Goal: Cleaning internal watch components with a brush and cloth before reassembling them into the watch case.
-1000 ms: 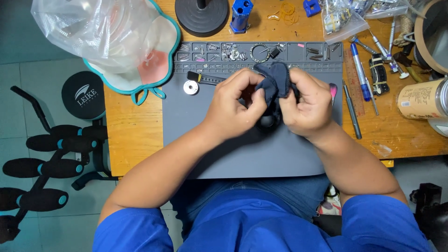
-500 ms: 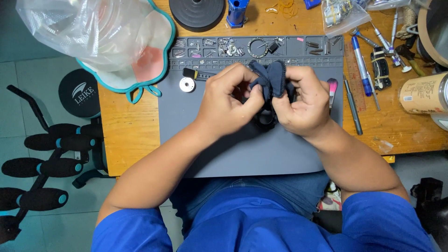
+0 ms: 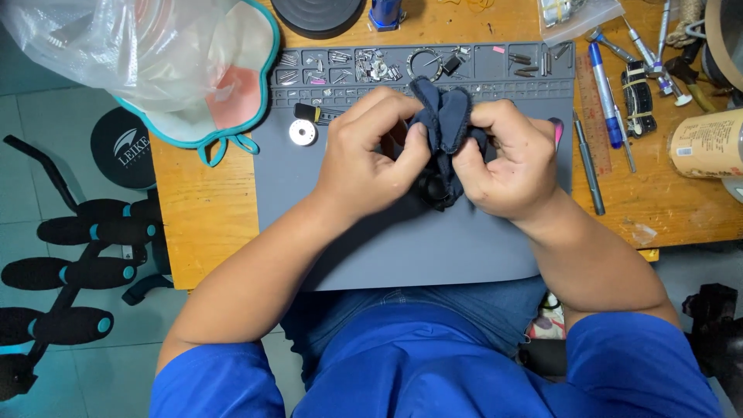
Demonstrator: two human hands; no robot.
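My left hand point(image 3: 370, 159) and my right hand point(image 3: 507, 159) are pressed together over a grey work mat point(image 3: 402, 240). Both pinch a dark blue cloth point(image 3: 445, 116) that bunches up between the thumbs. The cloth is wrapped round a small black object point(image 3: 435, 190), which shows only below the fingers; most of it is hidden.
Along the mat's far edge, small compartments point(image 3: 371, 66) hold several screws and metal parts. A small white disc point(image 3: 303, 132) lies on the mat to the left. A clear plastic bag point(image 3: 147, 46) covers the table's left corner. Screwdrivers and tweezers point(image 3: 611, 101) and a cardboard tube point(image 3: 706, 143) lie to the right.
The hands have stayed together on the cloth, fingers shifting slightly as they work it round the black object. The view has drifted a little.
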